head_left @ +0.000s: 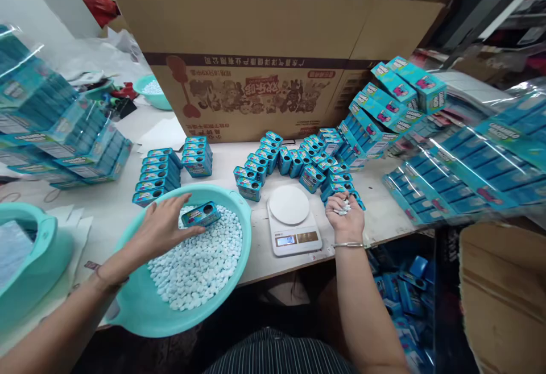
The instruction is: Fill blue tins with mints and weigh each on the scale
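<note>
1. The left hand [167, 223] is held over the green basin [244, 215], fingers spread around a blue tin [200, 214] – whether it's actually being touched can't be told.
2. That tin is seen tilted above the pale pellets [196, 274], dark hole showing.
3. A few pieces [342, 208] are cupped in the right hand [346, 215], fingers curled, near the standing tins [311, 178].
4. Tin-filling by hand seems underway – a firm grip on the tin, hole kept upward, is probably called for next.
</note>
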A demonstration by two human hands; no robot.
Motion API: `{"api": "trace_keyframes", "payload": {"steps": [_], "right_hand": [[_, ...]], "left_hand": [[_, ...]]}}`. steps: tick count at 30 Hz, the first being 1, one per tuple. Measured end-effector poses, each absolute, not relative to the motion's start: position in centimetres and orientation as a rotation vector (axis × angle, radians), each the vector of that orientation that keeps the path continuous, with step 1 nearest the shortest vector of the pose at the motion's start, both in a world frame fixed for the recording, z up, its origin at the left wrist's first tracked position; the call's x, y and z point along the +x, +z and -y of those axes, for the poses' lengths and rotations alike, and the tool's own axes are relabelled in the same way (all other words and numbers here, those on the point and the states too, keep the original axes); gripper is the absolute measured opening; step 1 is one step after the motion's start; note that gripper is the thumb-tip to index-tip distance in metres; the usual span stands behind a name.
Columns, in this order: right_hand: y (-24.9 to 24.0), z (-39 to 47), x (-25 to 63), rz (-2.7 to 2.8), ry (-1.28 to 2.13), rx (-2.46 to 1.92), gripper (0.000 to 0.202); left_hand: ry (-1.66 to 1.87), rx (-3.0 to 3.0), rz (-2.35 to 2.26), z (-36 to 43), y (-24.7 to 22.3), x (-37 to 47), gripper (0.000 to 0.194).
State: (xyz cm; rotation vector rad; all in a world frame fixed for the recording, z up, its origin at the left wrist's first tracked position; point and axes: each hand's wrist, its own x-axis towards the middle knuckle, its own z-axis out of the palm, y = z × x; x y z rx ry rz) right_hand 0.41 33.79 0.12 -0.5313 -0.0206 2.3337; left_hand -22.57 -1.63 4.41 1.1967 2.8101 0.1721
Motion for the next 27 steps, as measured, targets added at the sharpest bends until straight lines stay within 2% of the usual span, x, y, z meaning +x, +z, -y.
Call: {"api": "trace_keyframes", "payload": {"steps": [2, 4, 6, 8, 13, 15, 18, 22, 24, 27], "right_hand": [[-0.4, -33.6, 0.0, 0.064, 2.370, -0.528, 0.015], [-0.7, -33.5, -0.2, 0.091, 2.392, -0.530, 0.013], [-0.8, -33.5, -0.1, 0.097, 2.391, -0.528, 0.013], [-0.6, -33.6, 0.4, 0.087, 2.374, -0.528, 0.014], [-0.1, -33.7, 0.9, 0.063, 2.328, -0.526, 0.018], [-0.1, -33.6, 0.6, 0.064, 2.345, -0.519, 0.017], [-0.4, -33.5, 0.1, 0.122, 2.403, -0.495, 0.013], [-0.9, -34.1, 1.0, 0.250, 2.440, -0.377, 0.012], [-1.1, -34.6, 2.0, 0.248, 2.428, -0.344, 0.013], [-1.3, -35.1, 3.1, 0.198, 2.406, -0.354, 0.014]], "left_hand": [[0.201, 1.195, -2.819, 1.7, 3.2, -21.9, 0.076], [0.222, 1.209, -2.812, 1.6, 2.6, -21.5, 0.060], [0.248, 1.234, -2.794, 1.4, 2.8, -21.4, 0.043], [0.303, 1.266, -2.799, 1.1, 4.2, -21.2, 0.035], [0.563, 1.423, -2.820, -3.2, 9.7, -19.6, 0.040], [0.622, 1.534, -2.718, -6.8, 10.5, -18.5, 0.040], [0.589, 1.653, -2.559, -13.1, 8.8, -17.1, 0.031], [0.439, 1.703, -2.441, -18.9, 4.5, -15.8, 0.028], [0.394, 1.665, -2.408, -19.8, 3.2, -15.5, 0.046], [0.476, 1.610, -2.460, -18.8, 3.1, -15.8, 0.110]]}}
